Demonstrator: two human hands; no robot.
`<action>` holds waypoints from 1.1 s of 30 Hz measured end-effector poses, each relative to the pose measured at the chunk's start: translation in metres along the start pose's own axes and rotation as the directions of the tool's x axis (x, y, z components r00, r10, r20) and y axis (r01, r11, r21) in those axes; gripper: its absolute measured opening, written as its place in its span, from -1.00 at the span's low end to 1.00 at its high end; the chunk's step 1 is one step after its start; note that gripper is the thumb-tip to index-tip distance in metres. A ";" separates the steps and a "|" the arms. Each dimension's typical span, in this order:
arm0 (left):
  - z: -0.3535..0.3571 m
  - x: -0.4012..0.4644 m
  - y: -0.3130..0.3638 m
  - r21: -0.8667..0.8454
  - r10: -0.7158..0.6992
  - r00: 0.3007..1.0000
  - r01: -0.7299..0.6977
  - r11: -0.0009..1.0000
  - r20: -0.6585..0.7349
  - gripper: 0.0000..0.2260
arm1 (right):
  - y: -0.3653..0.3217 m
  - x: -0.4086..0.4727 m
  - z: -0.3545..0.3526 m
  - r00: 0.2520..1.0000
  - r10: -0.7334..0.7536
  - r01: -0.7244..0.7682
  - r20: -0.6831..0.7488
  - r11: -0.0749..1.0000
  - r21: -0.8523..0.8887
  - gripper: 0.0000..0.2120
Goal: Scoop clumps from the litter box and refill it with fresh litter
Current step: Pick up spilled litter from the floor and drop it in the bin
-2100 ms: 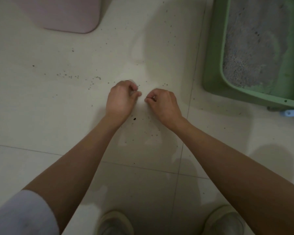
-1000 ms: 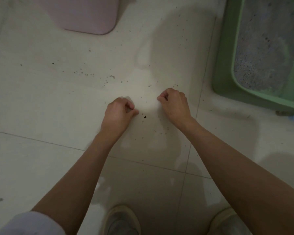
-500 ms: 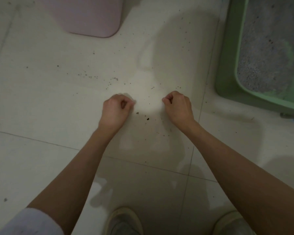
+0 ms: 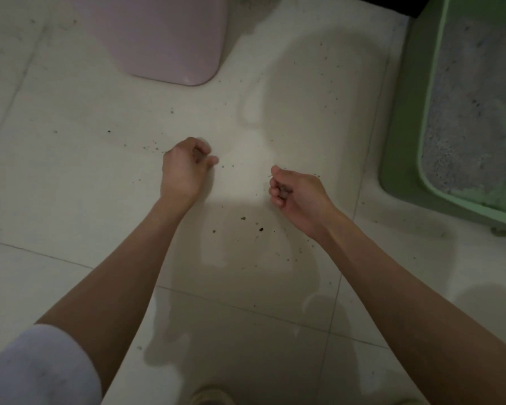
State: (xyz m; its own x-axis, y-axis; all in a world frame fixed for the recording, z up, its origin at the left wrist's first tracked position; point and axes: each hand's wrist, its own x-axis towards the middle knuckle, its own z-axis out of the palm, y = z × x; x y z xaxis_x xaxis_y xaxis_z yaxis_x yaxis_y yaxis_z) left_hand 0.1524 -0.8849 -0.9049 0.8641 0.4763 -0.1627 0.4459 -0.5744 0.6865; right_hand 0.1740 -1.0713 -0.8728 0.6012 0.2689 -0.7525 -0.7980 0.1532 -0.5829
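The green litter box [image 4: 403, 112] sits on the floor at the far right. Grey litter [image 4: 468, 112] lies inside it, thin in spots so the green bottom shows near the front corner. Little dark bits of litter [image 4: 260, 229] are spilled on the pale floor [image 4: 70, 200] beside the box.

Both hands hang low over those bits. The left hand [image 4: 181, 171] has its fingers [image 4: 200, 147] curled in, thumb close to them. The right hand [image 4: 301, 194] has its fingers [image 4: 278, 194] curled too. I cannot tell if either hand holds a crumb.

Half a second ago the hands were closer together. Now they are spread further apart, and the right hand has turned so its curled fingers show.

A pink bin [image 4: 164, 39] stands at the top, well apart from the box. A white sleeve [image 4: 38, 372] shows at the bottom left, and a shoe tip [image 4: 212, 397] peeks in at the bottom edge.
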 end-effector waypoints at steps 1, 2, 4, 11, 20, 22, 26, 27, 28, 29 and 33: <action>0.000 0.000 0.001 -0.001 0.001 1.000 -0.001 1.000 0.006 -0.87 | -0.001 0.001 0.000 1.000 0.004 -0.004 0.001 1.000 0.006 -0.87; -0.001 0.000 0.001 -0.001 -0.001 1.000 0.001 1.000 0.009 -0.89 | -0.001 0.001 0.000 1.000 0.005 -0.005 0.006 1.000 0.012 -0.89; -0.001 0.001 0.003 0.010 -0.007 1.000 0.006 1.000 0.015 -0.91 | -0.003 0.001 0.000 1.000 -0.003 0.003 0.020 1.000 0.022 -0.91; -0.006 0.008 0.006 0.170 0.015 0.990 -0.039 0.985 0.143 -0.84 | -0.018 -0.003 0.006 1.000 -0.007 0.007 -0.008 1.000 -0.012 -0.86; -0.036 0.002 0.030 0.102 -0.077 0.956 0.050 0.994 0.283 -0.80 | -0.076 -0.047 0.022 0.999 0.029 -0.040 -0.037 0.944 -0.328 -0.80; -0.056 -0.006 0.045 -0.225 -0.253 0.895 0.350 0.909 0.367 -0.80 | -0.100 -0.063 0.032 0.998 0.018 -0.044 -0.060 0.886 -0.462 -0.77; -0.106 -0.021 0.073 -0.658 -0.265 0.756 0.652 0.377 0.598 -0.91 | -0.145 -0.090 0.051 0.999 0.000 -0.036 -0.055 0.749 -0.662 -0.70; -0.115 -0.024 0.079 -0.683 -0.249 0.768 0.640 0.352 0.590 -0.92 | -0.153 -0.092 0.053 0.999 -0.012 -0.022 -0.045 0.744 -0.668 -0.68; -0.121 -0.026 0.084 -0.700 -0.239 0.788 0.615 0.363 0.567 -0.92 | -0.159 -0.091 0.053 0.999 -0.026 -0.004 -0.035 0.751 -0.660 -0.66; -0.125 -0.028 0.086 -0.704 -0.235 0.806 0.589 0.397 0.543 -0.92 | -0.163 -0.088 0.052 0.999 -0.041 0.014 -0.028 0.769 -0.639 -0.63; -0.130 -0.025 0.082 -0.714 -0.252 0.808 0.589 0.378 0.533 -0.89 | -0.153 -0.052 0.031 0.990 -0.108 0.048 -0.091 0.865 -0.500 -0.62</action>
State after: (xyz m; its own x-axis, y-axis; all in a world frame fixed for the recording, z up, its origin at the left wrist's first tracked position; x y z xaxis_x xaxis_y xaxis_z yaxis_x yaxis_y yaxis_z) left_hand 0.1369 -0.8575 -0.7529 0.7099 0.1744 -0.6823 0.5110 0.5392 0.6694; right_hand 0.2633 -1.0790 -0.7355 0.6850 0.1635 -0.7100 -0.6403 -0.3299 -0.6937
